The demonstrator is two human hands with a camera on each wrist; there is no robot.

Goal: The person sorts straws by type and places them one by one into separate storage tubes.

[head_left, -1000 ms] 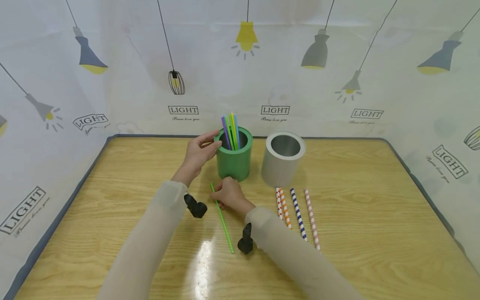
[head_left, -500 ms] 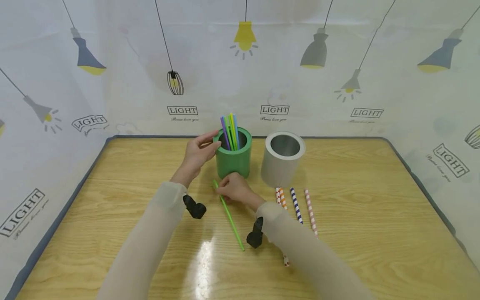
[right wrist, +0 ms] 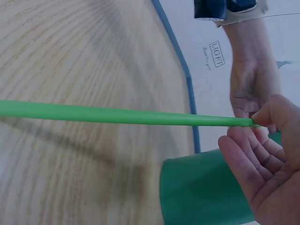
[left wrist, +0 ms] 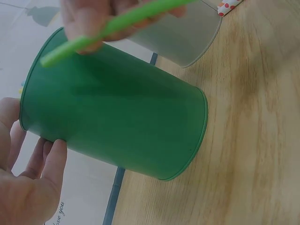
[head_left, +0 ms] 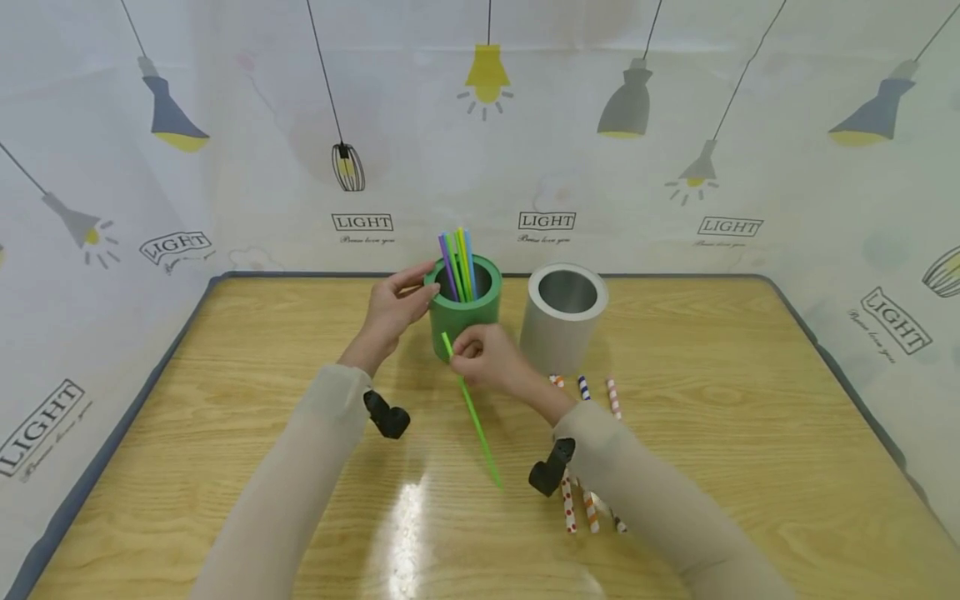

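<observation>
Green straw [head_left: 474, 417] — one, pinched near its upper end in your right hand [head_left: 487, 358], slanting down towards you in front of the green cup; whether its lower end touches the counter, you cannot tell.

Wall covering [head_left: 420, 50], white, lamp-printed, behind your counter [head_left: 225, 375], wood-grained. Standing on the latter, upright and apart: grey cup [head_left: 558, 342] on the right, green cup [head_left: 465, 321] on the left. Your left hand [head_left: 388, 312] — fingers spread, touching the green cup at the left of its rim. Lying before the grey cup, partly hidden by your right forearm: red-dotted straw [head_left: 568, 507], orange-striped straw [head_left: 591, 510], blue-striped straw [head_left: 584, 387], pink-striped straw [head_left: 613, 396]. Inside the green cup, leaning: plain straws [head_left: 462, 265] in purple, green, yellow, blue.
</observation>
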